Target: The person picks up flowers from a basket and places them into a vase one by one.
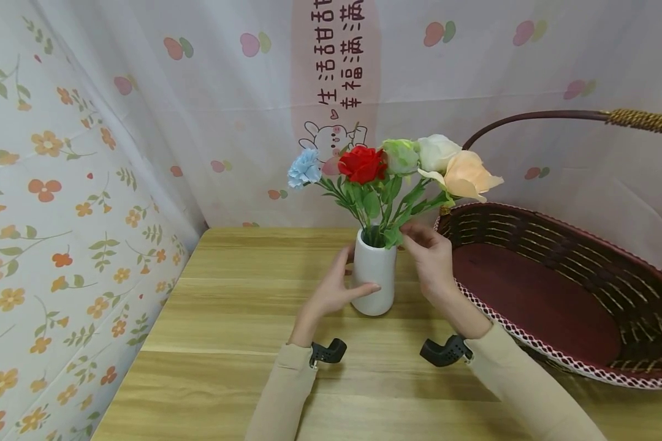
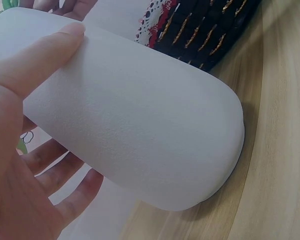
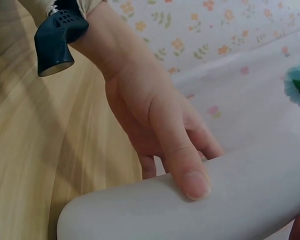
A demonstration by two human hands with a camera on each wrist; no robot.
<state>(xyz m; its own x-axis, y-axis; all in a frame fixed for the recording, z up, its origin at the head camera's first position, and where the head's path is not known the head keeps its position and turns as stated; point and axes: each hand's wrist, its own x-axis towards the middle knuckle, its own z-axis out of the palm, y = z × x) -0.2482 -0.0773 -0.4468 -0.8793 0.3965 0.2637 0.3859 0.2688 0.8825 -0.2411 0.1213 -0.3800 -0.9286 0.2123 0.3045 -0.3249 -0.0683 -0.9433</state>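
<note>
A white vase point(image 1: 374, 278) stands upright on the wooden table with several flowers in it. Among them are a blue carnation point(image 1: 304, 168), a red rose point(image 1: 362, 163), a pale green bloom point(image 1: 401, 156), a white bloom point(image 1: 437, 152) and a peach rose point(image 1: 469, 176). My left hand point(image 1: 336, 288) holds the vase from its left side; the thumb point(image 2: 45, 57) lies across the front, the other fingers pass behind. At the right of the rim, my right hand point(image 1: 431, 260) has bent fingers beside a low green leaf point(image 1: 393, 236). Its fingertips are partly hidden, so I cannot tell whether they pinch anything.
A dark woven basket point(image 1: 535, 245) with a maroon bottom and a tall handle point(image 1: 540, 115) stands close on the right. Behind the table point(image 1: 226, 306) hangs a printed cloth point(image 1: 226, 110); a flowered cloth point(image 1: 66, 245) covers the left side.
</note>
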